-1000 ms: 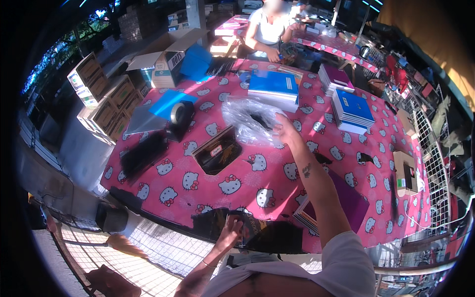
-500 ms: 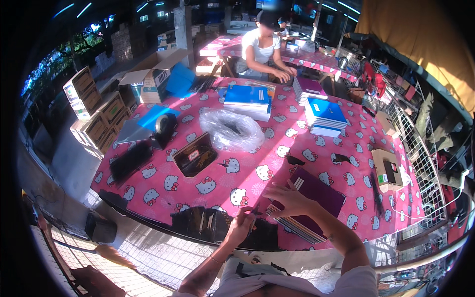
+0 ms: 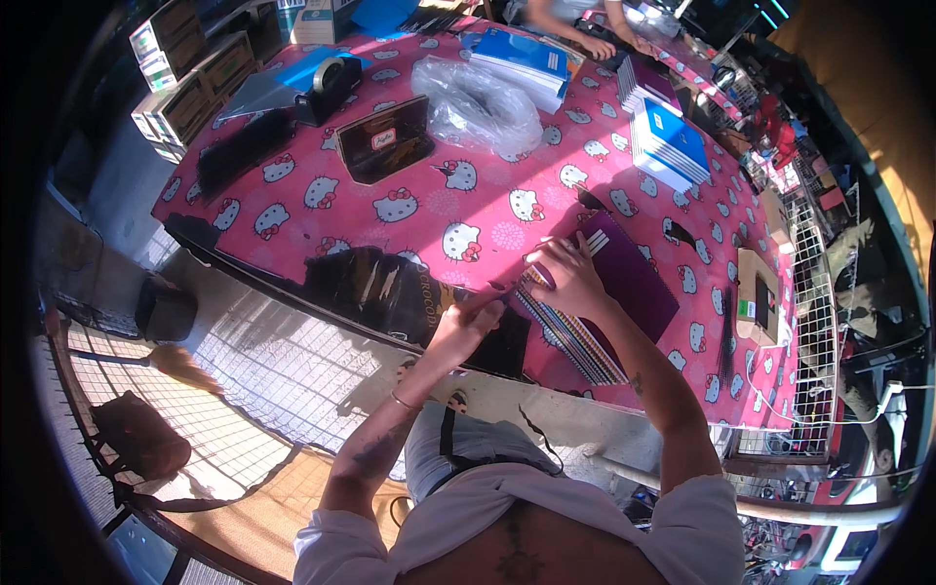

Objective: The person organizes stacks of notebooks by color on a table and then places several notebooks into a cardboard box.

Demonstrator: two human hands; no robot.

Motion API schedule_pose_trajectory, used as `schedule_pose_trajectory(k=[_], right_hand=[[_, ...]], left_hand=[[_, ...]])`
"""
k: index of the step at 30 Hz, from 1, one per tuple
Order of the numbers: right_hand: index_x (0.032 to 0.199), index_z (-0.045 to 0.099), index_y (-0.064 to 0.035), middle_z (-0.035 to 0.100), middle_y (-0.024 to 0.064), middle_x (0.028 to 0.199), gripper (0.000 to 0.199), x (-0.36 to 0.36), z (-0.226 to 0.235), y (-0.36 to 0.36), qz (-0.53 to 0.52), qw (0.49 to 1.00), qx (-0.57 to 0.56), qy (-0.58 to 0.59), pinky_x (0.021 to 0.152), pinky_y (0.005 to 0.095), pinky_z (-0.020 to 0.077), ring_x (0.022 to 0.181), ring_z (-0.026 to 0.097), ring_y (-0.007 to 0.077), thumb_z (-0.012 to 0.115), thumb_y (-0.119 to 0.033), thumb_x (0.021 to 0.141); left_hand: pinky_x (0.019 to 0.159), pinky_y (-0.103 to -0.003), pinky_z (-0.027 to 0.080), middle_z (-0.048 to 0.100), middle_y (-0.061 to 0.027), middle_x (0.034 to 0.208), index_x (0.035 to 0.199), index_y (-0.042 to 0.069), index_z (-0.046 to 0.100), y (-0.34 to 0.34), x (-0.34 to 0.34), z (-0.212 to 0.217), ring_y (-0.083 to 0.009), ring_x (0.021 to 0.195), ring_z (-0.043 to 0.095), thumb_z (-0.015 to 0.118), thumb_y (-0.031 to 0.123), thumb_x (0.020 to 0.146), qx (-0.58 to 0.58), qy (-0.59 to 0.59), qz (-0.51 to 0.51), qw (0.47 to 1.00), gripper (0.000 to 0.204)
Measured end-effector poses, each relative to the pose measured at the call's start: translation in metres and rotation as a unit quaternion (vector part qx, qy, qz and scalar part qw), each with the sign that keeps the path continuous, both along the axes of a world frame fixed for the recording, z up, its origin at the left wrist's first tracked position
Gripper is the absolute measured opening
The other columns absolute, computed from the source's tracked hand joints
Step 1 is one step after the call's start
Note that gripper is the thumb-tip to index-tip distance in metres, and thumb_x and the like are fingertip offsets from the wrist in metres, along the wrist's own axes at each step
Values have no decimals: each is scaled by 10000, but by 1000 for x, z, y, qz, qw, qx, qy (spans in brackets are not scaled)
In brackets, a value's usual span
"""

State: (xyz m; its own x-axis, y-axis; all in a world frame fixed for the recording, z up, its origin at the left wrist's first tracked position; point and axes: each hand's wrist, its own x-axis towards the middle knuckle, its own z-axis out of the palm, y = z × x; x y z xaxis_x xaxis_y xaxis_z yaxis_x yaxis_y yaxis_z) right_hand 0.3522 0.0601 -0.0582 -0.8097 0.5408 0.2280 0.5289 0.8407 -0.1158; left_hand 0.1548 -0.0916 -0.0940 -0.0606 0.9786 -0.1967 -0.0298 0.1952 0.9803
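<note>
A stack of purple notebooks [image 3: 624, 292] with striped page edges lies at the near edge of a table with a pink cartoon-cat cloth [image 3: 409, 205]. My right hand [image 3: 568, 278] rests on top of the stack's near-left corner, fingers spread over the cover. My left hand [image 3: 466, 324] is at the table's front edge, fingertips touching the stack's lower left end, beside a black plastic bag [image 3: 380, 288] hanging over the edge.
A crumpled clear plastic bag [image 3: 478, 102], a dark tray [image 3: 385, 141], a tape dispenser [image 3: 331, 78] and blue notebook stacks [image 3: 673, 146] [image 3: 522, 58] sit further back. Another person's hands [image 3: 609, 44] work at the far side. Cardboard boxes [image 3: 185, 88] stand left, a wire rack [image 3: 814, 322] right.
My right hand pulled back from the clear plastic bag to the purple notebooks at the near edge. My left hand rose from below the table to the stack's end.
</note>
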Motion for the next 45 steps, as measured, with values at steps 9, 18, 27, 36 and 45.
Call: schedule_pose_trajectory(k=[9,18,27,36,45], right_hand=[[1087,593,-117,588,148,1208,452,-4,7,-1,-9,999,-43,-13,1135,615,191,1242,501,331,723,-372,738],[1046,584,-141,581,124,1176,429,-5,7,-3,6,1000,-24,-17,1131,617,201,1217,508,323,740,-360,711],[994,566,-149,586,39,1050,374,-11,11,-4,15,999,-26,36,1102,617,233,1121,540,292,740,-201,667],[1020,569,-147,577,59,1045,378,-9,8,-2,15,1000,-15,13,1106,628,220,1132,538,286,719,-273,696],[1027,569,-144,569,70,1054,376,-8,6,1,26,999,-23,-1,1095,643,220,1140,523,303,719,-283,712]], left_hand=[[701,-317,562,696,-119,949,1155,-26,608,19,18,-17,-203,835,704,557,339,975,-79,-223,19,972,410],[614,-322,519,679,-104,849,1118,5,644,14,32,-15,-176,680,662,565,266,958,330,447,179,812,316],[690,-342,579,701,-134,939,1156,-27,609,14,28,-23,-228,775,705,528,312,991,-93,-257,50,961,386],[633,-359,524,686,-116,807,1165,5,645,9,33,-29,-184,725,694,561,272,968,34,66,58,996,342],[639,-333,585,680,-147,896,1097,-51,589,16,25,-36,-218,753,700,550,295,979,-64,-243,52,966,367]])
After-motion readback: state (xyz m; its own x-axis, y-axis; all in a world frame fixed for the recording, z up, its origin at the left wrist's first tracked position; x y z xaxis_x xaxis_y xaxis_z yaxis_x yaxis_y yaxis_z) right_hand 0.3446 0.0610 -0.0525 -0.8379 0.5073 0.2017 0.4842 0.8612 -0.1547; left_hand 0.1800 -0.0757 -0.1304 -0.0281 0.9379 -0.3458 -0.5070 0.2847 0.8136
